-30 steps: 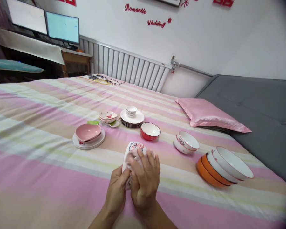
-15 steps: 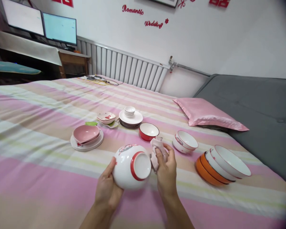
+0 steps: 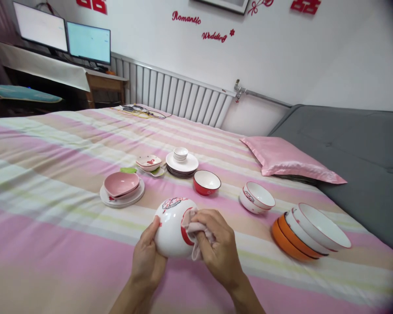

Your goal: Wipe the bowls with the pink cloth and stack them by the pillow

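A white bowl (image 3: 170, 229) with a flower print and a red foot ring is tipped on its side above the bed, its base turned toward my right. My left hand (image 3: 148, 257) grips it from the left, thumb on the outer wall. My right hand (image 3: 219, 244) pinches a pale pink cloth (image 3: 194, 229) and presses it on the bowl's base, covering most of the foot. Just beyond the bowl stands a small red bowl (image 3: 207, 183) with a white inside.
Pink dishes (image 3: 122, 184) rest on white plates at left. Farther back are patterned dishes (image 3: 149, 161) and a plate stack (image 3: 190, 161) topped with small white dishes. Nested white bowls (image 3: 257, 197) and an orange-and-white bowl stack (image 3: 291, 240) stand right, before a pink pillow (image 3: 291, 159).
My right hand has moved left, bringing the cloth from beside the bowl onto its red-ringed base. My left hand keeps its hold on the bowl. The view has shifted slightly.
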Motion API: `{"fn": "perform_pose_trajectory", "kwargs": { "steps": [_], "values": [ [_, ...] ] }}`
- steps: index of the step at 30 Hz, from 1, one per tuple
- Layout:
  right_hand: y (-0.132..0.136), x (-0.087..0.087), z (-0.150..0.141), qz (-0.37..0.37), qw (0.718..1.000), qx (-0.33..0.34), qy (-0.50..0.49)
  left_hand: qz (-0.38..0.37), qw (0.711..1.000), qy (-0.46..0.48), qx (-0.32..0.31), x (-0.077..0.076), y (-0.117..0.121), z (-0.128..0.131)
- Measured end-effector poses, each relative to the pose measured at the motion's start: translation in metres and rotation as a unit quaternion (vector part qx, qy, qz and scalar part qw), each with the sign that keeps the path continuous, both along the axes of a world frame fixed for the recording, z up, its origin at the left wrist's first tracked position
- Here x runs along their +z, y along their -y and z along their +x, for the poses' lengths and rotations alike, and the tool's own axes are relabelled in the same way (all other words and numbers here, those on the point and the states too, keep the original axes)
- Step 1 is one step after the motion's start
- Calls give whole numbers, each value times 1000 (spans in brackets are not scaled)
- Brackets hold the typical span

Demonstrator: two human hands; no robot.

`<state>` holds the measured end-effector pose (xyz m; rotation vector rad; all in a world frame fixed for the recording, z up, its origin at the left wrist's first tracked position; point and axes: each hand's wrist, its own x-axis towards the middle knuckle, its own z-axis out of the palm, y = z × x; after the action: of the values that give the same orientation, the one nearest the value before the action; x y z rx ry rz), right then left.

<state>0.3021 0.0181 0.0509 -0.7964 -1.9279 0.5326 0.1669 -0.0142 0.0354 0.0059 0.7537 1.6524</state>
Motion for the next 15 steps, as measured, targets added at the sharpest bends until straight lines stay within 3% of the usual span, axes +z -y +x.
{"fn": "perform_pose_trajectory", "kwargs": {
  "steps": [3, 5, 10, 15],
  "values": [
    [0, 11, 7, -10, 997, 69, 39, -13, 1000, 6, 15, -1, 0, -1],
    [0, 15, 11, -17, 993, 81, 82, -19, 999, 8, 30, -3, -1, -3],
    [1, 9, 16, 1, 983, -29, 180, -14, 999, -2, 41, -6, -2, -5],
    [-2, -1, 12, 42, 988, -97, 115, 5, 1000, -11, -13, -6, 0, -1]
  ]
}}
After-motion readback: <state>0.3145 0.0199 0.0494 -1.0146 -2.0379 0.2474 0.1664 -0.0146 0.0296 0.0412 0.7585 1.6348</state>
